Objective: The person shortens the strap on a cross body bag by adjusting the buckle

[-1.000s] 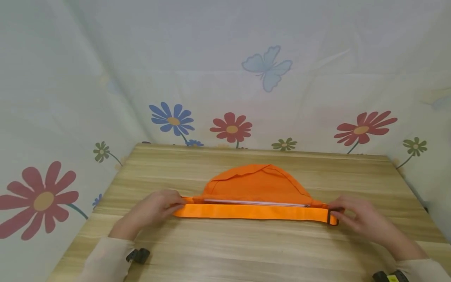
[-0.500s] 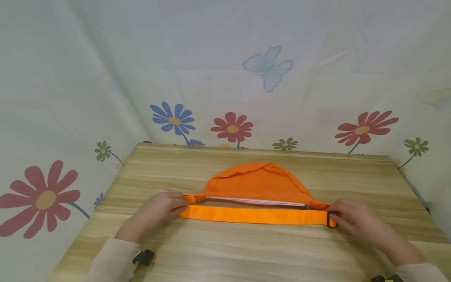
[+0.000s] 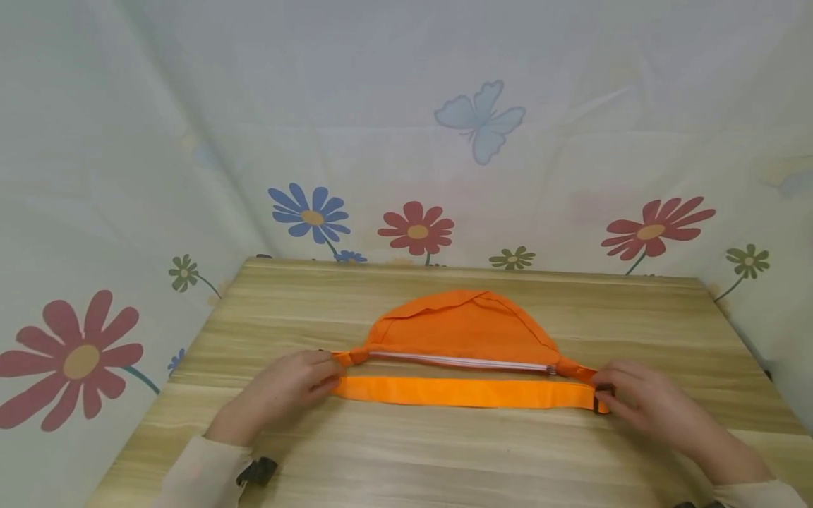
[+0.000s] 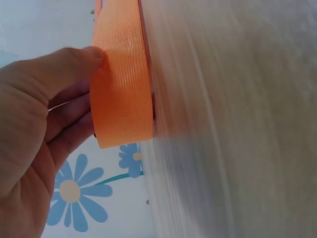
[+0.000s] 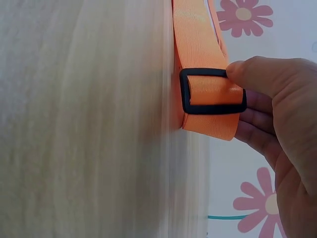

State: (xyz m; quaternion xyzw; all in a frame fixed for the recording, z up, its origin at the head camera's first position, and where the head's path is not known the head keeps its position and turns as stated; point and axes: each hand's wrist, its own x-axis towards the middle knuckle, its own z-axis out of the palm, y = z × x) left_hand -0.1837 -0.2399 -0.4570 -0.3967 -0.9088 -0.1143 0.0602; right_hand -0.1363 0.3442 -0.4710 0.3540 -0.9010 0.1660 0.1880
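An orange waist bag (image 3: 464,328) lies on the table with its curved side away from me and a white zipper (image 3: 457,362) along its near edge. Its orange strap (image 3: 464,392) runs straight across in front of the zipper. My left hand (image 3: 286,388) pinches the strap's folded left end between thumb and fingers; in the left wrist view the looped webbing (image 4: 121,84) stands on edge. At the other end my right hand (image 3: 654,402) pinches the strap by its black slide buckle (image 5: 213,110), the thumb on the buckle's corner.
The wood-grain table (image 3: 432,458) reaches back to a pale curtain (image 3: 381,85) printed with flowers and a butterfly. The curtain also closes in the left and right sides. A black wrist strap piece (image 3: 257,471) shows at my left cuff.
The strap has come slightly toward me, widening the gap between it and the zipper. My left hand has shifted a little right, and both hands keep their hold on the strap ends.
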